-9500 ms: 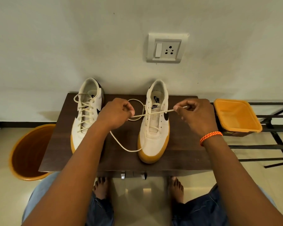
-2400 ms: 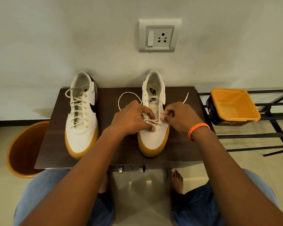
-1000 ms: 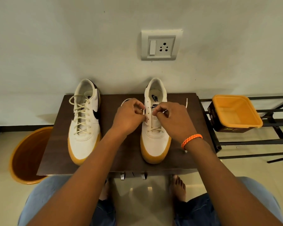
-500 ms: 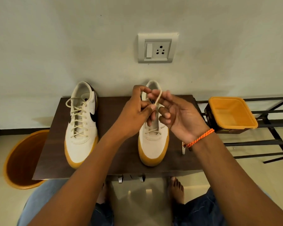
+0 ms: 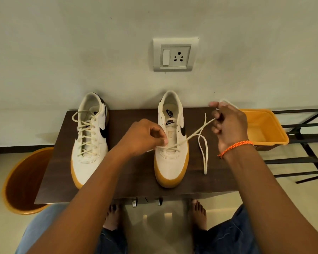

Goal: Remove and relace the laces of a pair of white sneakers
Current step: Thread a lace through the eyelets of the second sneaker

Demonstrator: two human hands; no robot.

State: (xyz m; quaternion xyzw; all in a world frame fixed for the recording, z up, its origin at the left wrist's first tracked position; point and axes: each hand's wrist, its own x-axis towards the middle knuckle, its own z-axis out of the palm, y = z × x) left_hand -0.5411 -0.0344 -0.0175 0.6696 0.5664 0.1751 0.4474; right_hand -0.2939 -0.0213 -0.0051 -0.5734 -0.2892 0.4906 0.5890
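Two white sneakers with gum soles stand on a dark wooden table (image 5: pixel 136 178). The left sneaker (image 5: pixel 89 138) is fully laced. The right sneaker (image 5: pixel 171 143) has its cream lace (image 5: pixel 195 135) only through the lowest eyelets. My left hand (image 5: pixel 145 138) pinches the lace at the sneaker's lower eyelets. My right hand (image 5: pixel 228 123), with an orange wristband, holds the lace up to the right of the sneaker, pulled taut. Loose lace hangs in a loop from that hand down to the table.
An orange bin (image 5: pixel 24 180) stands on the floor at the left. A yellow tub (image 5: pixel 264 129) rests on a black metal rack (image 5: pixel 305 158) at the right. A wall socket (image 5: pixel 174 55) is above the table. My bare feet are under the table's front edge.
Half a second ago both hands were raised together above the right sneaker's tongue. Now my right hand has drawn the lace out to the right, and my left hand has dropped to the lower eyelets.
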